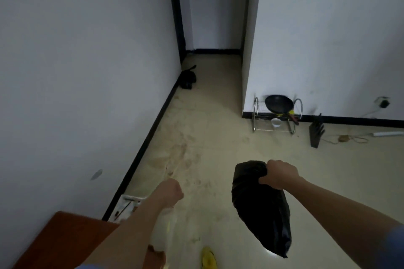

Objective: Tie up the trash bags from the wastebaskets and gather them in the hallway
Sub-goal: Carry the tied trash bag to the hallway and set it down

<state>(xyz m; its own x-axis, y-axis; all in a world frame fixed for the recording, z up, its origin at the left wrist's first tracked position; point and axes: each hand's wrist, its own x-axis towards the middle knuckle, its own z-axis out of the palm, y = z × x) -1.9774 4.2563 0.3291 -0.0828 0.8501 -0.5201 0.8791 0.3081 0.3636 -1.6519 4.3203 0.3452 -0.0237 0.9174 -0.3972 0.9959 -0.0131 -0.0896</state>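
two bags carried, a third on the hallway floor

right hand (278,173) is clenched round the gathered neck of a black bag (262,209). the bag hangs clear of the floor: thin glossy plastic, crumpled, a long teardrop shape tapering to a point at the bottom.

left hand (172,191) is curled in a fist. a pale bag (162,231) of thin see-through plastic hangs right under it, so the grip looks to be on its top; the fingers themselves are hidden.

third bag (188,77) is black and lumpy. it sits on the floor against the left wall's dark skirting, far down the hallway, with a twisted tail sticking up.

floor (218,137) is smooth, beige and faintly shiny, with brownish smudges.

at the right wall corner a chrome wire rack (258,116) holds a round black frying pan (278,103), with a small white bowl (276,122) below. a dark, angular knife block (316,134) stands near it. a reddish wooden tabletop (65,242) shows lower left, a yellow slipper (208,257) at the bottom edge.
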